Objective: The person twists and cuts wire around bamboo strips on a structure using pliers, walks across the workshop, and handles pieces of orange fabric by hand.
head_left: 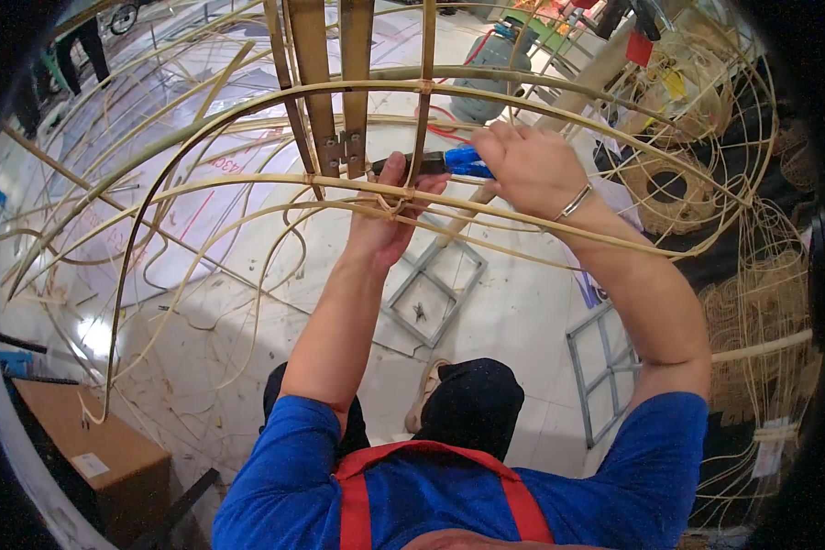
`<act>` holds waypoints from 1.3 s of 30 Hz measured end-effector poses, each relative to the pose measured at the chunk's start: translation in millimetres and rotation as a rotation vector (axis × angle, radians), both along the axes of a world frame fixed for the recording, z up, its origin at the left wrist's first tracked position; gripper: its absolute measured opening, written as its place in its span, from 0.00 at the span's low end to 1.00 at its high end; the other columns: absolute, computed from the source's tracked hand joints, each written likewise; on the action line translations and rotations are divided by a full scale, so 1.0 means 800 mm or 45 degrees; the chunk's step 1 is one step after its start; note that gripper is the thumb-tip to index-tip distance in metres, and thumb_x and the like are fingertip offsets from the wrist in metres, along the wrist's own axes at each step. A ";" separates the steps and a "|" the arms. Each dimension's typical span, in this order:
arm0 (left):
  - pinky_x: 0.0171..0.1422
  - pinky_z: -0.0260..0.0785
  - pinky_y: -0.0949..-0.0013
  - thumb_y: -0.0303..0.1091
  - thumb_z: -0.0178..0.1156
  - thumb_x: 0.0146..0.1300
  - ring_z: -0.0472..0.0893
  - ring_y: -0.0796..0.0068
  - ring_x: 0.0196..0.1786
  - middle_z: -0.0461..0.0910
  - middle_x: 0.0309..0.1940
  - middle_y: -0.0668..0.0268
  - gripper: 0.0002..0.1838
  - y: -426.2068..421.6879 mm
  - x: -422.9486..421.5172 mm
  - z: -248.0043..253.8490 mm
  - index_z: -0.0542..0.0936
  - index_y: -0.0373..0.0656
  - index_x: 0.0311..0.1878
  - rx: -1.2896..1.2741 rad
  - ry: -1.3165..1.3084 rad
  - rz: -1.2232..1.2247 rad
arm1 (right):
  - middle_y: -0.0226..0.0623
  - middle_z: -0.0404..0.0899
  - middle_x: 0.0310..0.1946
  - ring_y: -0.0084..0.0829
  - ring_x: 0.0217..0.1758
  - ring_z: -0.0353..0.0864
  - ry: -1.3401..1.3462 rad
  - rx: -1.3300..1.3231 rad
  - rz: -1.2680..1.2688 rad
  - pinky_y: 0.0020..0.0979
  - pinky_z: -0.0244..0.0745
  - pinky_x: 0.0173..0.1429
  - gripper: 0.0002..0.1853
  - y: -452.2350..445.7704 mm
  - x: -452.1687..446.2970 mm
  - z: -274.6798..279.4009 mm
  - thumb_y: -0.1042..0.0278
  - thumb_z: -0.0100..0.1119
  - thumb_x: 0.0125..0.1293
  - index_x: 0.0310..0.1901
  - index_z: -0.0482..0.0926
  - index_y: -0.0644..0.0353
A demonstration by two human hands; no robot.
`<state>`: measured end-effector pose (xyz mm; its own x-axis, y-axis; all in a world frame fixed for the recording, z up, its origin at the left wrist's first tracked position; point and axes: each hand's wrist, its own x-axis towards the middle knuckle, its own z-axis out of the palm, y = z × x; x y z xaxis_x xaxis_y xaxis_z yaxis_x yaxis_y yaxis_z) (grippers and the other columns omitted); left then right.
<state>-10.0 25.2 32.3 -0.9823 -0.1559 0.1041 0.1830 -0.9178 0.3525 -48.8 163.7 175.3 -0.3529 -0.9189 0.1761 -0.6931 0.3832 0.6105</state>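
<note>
My right hand, with a metal bracelet at the wrist, grips the blue handles of pliers. Their dark jaws point left, beside an upright strip of the frame. From below, my left hand is closed around a curved bamboo strip near a tied joint, its thumb up next to the plier jaws. Whether the jaws bite on anything is hidden. Brown upright bars with a metal hinge stand just left of the pliers. Another bamboo hoop arches behind my hands.
Grey metal frames lie on the floor below. A gas cylinder with a red hose stands at the back. Coiled woven rings and wicker pieces sit at right. A cardboard box is at lower left; loose strips spread across the left side.
</note>
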 end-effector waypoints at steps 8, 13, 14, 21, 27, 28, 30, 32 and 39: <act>0.51 0.72 0.70 0.45 0.52 0.61 0.79 0.66 0.44 0.78 0.39 0.55 0.23 0.003 0.000 -0.004 0.71 0.34 0.49 -0.180 0.042 0.061 | 0.46 0.76 0.39 0.44 0.41 0.76 -0.606 -0.028 -0.183 0.37 0.71 0.46 0.26 -0.003 -0.012 0.026 0.53 0.62 0.46 0.45 0.70 0.60; 0.50 0.72 0.70 0.44 0.52 0.62 0.79 0.67 0.43 0.78 0.38 0.55 0.23 -0.004 -0.009 -0.007 0.70 0.34 0.50 -0.248 0.083 0.060 | 0.47 0.77 0.36 0.45 0.41 0.76 -0.958 0.216 -0.451 0.37 0.70 0.46 0.23 -0.018 -0.031 0.036 0.50 0.60 0.49 0.40 0.74 0.62; 0.50 0.72 0.70 0.45 0.52 0.62 0.79 0.67 0.42 0.79 0.38 0.55 0.23 -0.002 -0.008 -0.006 0.70 0.34 0.50 -0.261 0.100 0.058 | 0.47 0.77 0.36 0.44 0.41 0.76 -1.005 0.255 -0.457 0.37 0.70 0.46 0.23 -0.017 -0.033 0.036 0.50 0.59 0.49 0.39 0.75 0.62; 0.50 0.71 0.68 0.45 0.52 0.62 0.79 0.69 0.41 0.79 0.35 0.57 0.23 0.003 -0.002 0.002 0.70 0.34 0.51 -0.377 0.088 0.101 | 0.45 0.76 0.31 0.38 0.36 0.75 -1.191 0.304 -0.485 0.35 0.69 0.41 0.23 -0.008 -0.047 0.026 0.48 0.56 0.54 0.40 0.75 0.62; 0.49 0.71 0.72 0.42 0.50 0.64 0.78 0.72 0.41 0.78 0.37 0.60 0.20 0.000 -0.001 -0.002 0.71 0.35 0.50 -0.345 0.097 0.016 | 0.40 0.76 0.29 0.33 0.34 0.74 -1.311 0.219 -0.577 0.33 0.68 0.40 0.22 -0.007 -0.034 0.038 0.47 0.55 0.57 0.41 0.74 0.60; 0.50 0.71 0.70 0.43 0.49 0.64 0.79 0.71 0.41 0.79 0.35 0.59 0.21 0.002 -0.001 -0.005 0.70 0.35 0.51 -0.369 0.100 0.021 | 0.40 0.76 0.30 0.33 0.35 0.74 -1.343 0.213 -0.584 0.33 0.68 0.40 0.22 -0.006 -0.031 0.038 0.47 0.55 0.57 0.41 0.74 0.60; 0.50 0.70 0.67 0.45 0.47 0.65 0.79 0.69 0.41 0.80 0.34 0.59 0.22 0.000 -0.002 -0.007 0.69 0.35 0.53 -0.394 0.092 0.026 | 0.40 0.76 0.31 0.33 0.36 0.74 -1.504 0.182 -0.753 0.32 0.68 0.42 0.22 -0.011 -0.028 0.044 0.47 0.55 0.57 0.42 0.74 0.59; 0.51 0.70 0.68 0.45 0.46 0.65 0.79 0.70 0.42 0.80 0.35 0.59 0.22 0.000 -0.001 -0.003 0.68 0.36 0.53 -0.397 0.077 0.022 | 0.42 0.76 0.34 0.36 0.40 0.75 -1.492 0.185 -0.734 0.34 0.68 0.44 0.23 -0.011 -0.029 0.041 0.47 0.54 0.57 0.43 0.74 0.59; 0.52 0.70 0.70 0.49 0.50 0.62 0.77 0.71 0.45 0.76 0.44 0.58 0.25 0.000 0.001 -0.003 0.69 0.37 0.53 -0.253 0.127 0.008 | 0.48 0.76 0.39 0.45 0.46 0.75 -1.120 0.192 -0.530 0.41 0.69 0.47 0.22 -0.010 -0.027 0.013 0.50 0.57 0.54 0.44 0.71 0.56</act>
<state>-9.6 25.0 29.5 -0.9647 -0.1284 0.2298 0.2311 -0.8308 0.5064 -70.1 156.1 185.9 -0.6025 -0.6828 -0.4133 -0.7512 0.6601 0.0045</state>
